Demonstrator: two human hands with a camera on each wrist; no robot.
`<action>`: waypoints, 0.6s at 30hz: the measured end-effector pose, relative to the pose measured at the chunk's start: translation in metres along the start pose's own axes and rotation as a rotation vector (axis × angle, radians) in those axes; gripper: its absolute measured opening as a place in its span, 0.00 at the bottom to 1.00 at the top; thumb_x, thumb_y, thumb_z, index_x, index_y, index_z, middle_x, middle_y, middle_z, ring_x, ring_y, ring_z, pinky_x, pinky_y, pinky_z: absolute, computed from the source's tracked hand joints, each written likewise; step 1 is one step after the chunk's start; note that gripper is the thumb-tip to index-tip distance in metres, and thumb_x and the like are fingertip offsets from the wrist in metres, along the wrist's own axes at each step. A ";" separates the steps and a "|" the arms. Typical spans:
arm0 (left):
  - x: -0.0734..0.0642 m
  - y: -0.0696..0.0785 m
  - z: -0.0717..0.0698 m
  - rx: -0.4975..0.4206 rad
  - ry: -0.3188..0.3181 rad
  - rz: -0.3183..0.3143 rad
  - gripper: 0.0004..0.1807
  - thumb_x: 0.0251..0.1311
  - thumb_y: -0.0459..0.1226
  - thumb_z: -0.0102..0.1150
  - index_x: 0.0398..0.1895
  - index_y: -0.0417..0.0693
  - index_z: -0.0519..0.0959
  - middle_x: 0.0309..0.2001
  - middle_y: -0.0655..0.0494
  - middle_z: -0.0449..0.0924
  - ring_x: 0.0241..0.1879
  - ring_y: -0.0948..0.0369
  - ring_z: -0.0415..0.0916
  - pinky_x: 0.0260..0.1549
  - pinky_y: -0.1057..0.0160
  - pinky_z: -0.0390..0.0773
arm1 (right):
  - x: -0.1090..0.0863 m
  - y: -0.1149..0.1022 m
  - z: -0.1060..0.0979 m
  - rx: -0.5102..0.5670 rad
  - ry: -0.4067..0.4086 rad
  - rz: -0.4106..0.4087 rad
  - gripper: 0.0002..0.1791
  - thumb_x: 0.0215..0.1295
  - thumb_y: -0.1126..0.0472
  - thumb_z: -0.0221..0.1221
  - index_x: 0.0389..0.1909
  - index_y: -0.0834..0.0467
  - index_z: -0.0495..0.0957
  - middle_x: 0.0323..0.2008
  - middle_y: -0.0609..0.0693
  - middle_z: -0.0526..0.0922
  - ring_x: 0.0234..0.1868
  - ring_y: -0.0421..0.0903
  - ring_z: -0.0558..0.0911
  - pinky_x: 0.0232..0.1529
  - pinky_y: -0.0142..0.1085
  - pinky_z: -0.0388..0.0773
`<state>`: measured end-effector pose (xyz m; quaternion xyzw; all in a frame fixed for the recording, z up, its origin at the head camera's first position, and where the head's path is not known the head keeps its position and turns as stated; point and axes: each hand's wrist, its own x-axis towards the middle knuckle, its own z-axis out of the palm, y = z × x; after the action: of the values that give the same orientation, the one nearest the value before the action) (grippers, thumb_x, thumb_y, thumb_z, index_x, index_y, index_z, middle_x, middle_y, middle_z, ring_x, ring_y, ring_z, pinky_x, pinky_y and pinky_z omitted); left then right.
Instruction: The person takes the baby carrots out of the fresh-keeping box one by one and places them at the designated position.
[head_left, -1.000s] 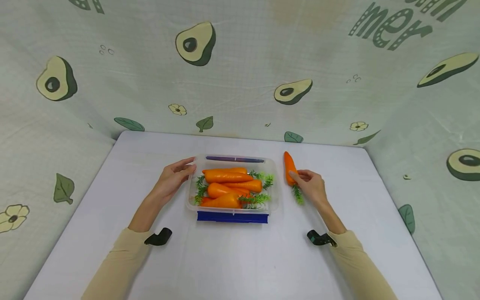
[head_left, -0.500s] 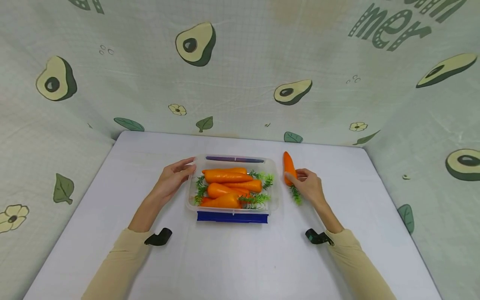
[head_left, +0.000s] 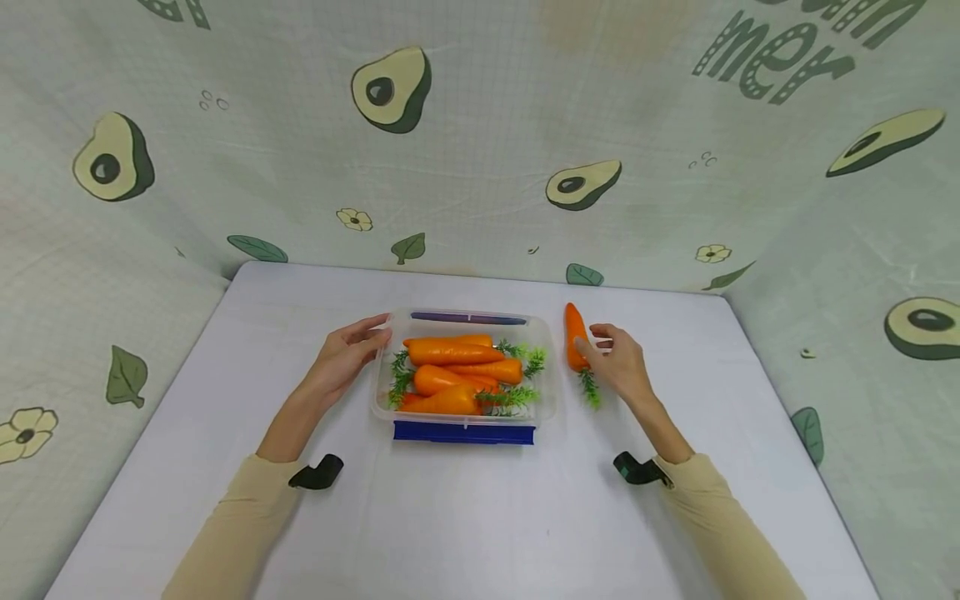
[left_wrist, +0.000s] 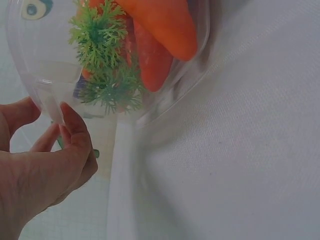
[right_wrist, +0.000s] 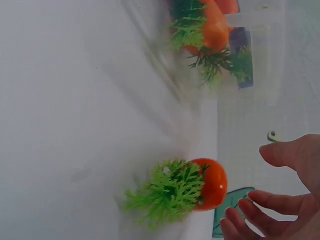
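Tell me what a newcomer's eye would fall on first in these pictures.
Most likely the bright orange carrots heaped in the clear box near the middle of the white table. Next, perhaps, the lone carrot lying to the right of the box, with the right hand close by it, while the left hand holds the box's left edge. Behind, big avocado prints stand out on the pale cloth.

I can't count carrots in box: overlapping. Left wrist view crops box at top. Right wrist view hides tip of lone carrot from me, cuts off right hand.
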<state>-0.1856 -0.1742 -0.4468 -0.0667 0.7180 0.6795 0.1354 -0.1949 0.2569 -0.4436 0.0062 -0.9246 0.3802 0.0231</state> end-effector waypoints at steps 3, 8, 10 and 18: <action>0.000 0.000 0.000 0.000 -0.003 -0.002 0.33 0.74 0.47 0.59 0.77 0.47 0.66 0.57 0.51 0.73 0.60 0.53 0.70 0.62 0.69 0.72 | -0.001 -0.009 -0.002 0.004 0.002 -0.059 0.26 0.74 0.57 0.62 0.63 0.73 0.74 0.58 0.70 0.78 0.56 0.66 0.78 0.58 0.57 0.78; 0.000 0.001 0.000 -0.003 -0.007 -0.003 0.33 0.74 0.47 0.59 0.77 0.48 0.67 0.56 0.52 0.72 0.58 0.55 0.70 0.59 0.72 0.73 | -0.002 -0.029 -0.004 0.004 -0.005 -0.119 0.24 0.73 0.59 0.63 0.61 0.72 0.76 0.57 0.70 0.78 0.54 0.66 0.79 0.59 0.57 0.78; 0.000 0.001 0.000 -0.002 -0.006 -0.001 0.32 0.74 0.47 0.59 0.77 0.48 0.67 0.56 0.53 0.72 0.57 0.56 0.70 0.59 0.72 0.73 | -0.002 -0.038 -0.005 0.000 -0.017 -0.137 0.24 0.73 0.59 0.63 0.60 0.72 0.76 0.57 0.70 0.78 0.55 0.65 0.78 0.59 0.57 0.77; -0.001 0.003 0.000 -0.012 -0.013 0.004 0.32 0.75 0.46 0.58 0.78 0.48 0.66 0.58 0.50 0.71 0.59 0.55 0.69 0.68 0.63 0.69 | -0.009 -0.067 -0.001 0.021 -0.072 -0.210 0.22 0.72 0.59 0.64 0.60 0.68 0.78 0.58 0.67 0.79 0.56 0.65 0.79 0.59 0.57 0.78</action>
<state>-0.1849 -0.1739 -0.4440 -0.0615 0.7133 0.6843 0.1382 -0.1843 0.2095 -0.3961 0.1170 -0.9150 0.3850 0.0296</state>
